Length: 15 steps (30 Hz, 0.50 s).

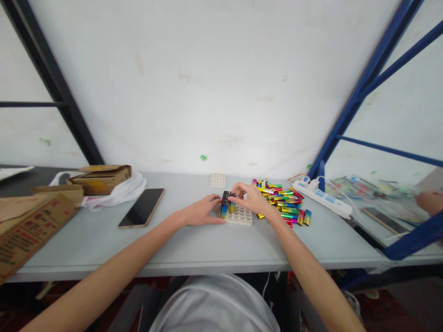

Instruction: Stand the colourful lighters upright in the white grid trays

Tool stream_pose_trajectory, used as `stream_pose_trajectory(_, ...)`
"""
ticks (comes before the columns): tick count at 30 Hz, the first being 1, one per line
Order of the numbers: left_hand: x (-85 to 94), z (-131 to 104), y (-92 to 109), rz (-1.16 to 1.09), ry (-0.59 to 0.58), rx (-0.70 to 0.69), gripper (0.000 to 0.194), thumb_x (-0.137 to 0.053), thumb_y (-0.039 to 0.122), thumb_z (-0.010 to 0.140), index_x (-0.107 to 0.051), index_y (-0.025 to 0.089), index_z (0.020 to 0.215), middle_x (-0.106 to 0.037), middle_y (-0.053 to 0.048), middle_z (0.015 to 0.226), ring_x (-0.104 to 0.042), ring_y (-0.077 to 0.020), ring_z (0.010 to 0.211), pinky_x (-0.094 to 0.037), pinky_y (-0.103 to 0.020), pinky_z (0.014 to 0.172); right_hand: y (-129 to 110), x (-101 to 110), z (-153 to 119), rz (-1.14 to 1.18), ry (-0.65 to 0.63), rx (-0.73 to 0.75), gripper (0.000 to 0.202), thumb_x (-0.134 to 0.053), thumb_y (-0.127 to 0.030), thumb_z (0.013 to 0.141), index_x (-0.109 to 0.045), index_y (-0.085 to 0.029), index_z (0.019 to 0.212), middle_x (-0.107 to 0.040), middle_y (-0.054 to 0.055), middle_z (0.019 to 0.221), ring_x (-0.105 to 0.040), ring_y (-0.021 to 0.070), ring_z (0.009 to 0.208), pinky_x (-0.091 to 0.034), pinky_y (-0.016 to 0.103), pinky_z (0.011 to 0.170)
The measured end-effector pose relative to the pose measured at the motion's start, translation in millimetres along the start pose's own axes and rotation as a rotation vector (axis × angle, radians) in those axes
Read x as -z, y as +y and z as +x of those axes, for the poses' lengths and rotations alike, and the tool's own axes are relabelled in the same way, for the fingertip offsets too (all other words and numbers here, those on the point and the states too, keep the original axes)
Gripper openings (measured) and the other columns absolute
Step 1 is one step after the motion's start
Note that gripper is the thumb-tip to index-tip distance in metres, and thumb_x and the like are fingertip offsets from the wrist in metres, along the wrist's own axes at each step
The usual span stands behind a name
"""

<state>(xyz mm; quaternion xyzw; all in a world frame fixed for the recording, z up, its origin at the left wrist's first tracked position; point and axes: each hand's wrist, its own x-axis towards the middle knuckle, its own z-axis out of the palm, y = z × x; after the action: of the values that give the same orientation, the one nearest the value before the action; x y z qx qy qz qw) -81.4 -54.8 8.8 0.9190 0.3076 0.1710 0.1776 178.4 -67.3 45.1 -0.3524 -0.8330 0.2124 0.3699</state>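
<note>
A white tray with rows of round holes lies on the grey table in front of me. Along its left side stands a row of shiny upright tubes with black tops, blue and yellow on the near one; they look like lighters. My left hand spans the tray's left edge, thumb at the front corner and fingers behind, gripping it. Over the tray, my right hand pinches the black top of a yellowish tube beside the row. The fingertips partly hide that piece.
Right of the tray lies a pile of metallic multicoloured tubes, with a white power strip beyond. A second holed tray sits near the wall. At left are a phone and cardboard boxes. Another person's hand shows far right.
</note>
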Motion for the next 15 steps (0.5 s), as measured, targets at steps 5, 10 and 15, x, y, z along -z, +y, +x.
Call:
stream_pose_trajectory(5, -1.7, 0.2, -3.0, -0.015, 0.005, -0.015, 0.075, -0.071, 0.067, 0.088, -0.056, 0.02, 0.144, -0.054, -0.016, 0.148, -0.054, -0.0357, 0.135, -0.042, -0.049, 0.119, -0.6, 0.6, -0.9, 0.01, 0.0, -0.017, 0.026, -0.07, -0.048, 0.094, -0.065, -0.022, 0.096, -0.068, -0.002, 0.072, -0.062, 0.0165, 0.067, -0.048, 0.028, 0.068)
stream_pose_trajectory(10, -2.7, -0.3, -4.4, -0.01, 0.015, -0.011, 0.076, -0.071, 0.068, 0.088, -0.055, 0.02, 0.145, -0.054, -0.016, 0.148, -0.054, -0.0361, 0.136, -0.042, -0.049, 0.119, -5.2, 0.4, -1.8, 0.029, -0.028, -0.04, 0.026, -0.07, -0.048, 0.094, -0.066, -0.022, 0.095, -0.072, 0.0, 0.074, -0.066, 0.0177, 0.068, -0.049, 0.029, 0.068)
stream_pose_trajectory(15, 0.1, -0.1, -0.7, 0.012, -0.007, -0.025, 0.074, -0.069, 0.067, 0.09, -0.054, 0.02, 0.145, -0.053, -0.016, 0.149, -0.053, -0.0348, 0.137, -0.042, -0.047, 0.119, 1.0, 4.8, 1.3, -0.07, 0.08, -0.047, 0.031, -0.06, -0.052, 0.1, -0.066, -0.022, 0.097, -0.069, 0.0, 0.071, -0.063, 0.0175, 0.064, -0.046, 0.028, 0.067)
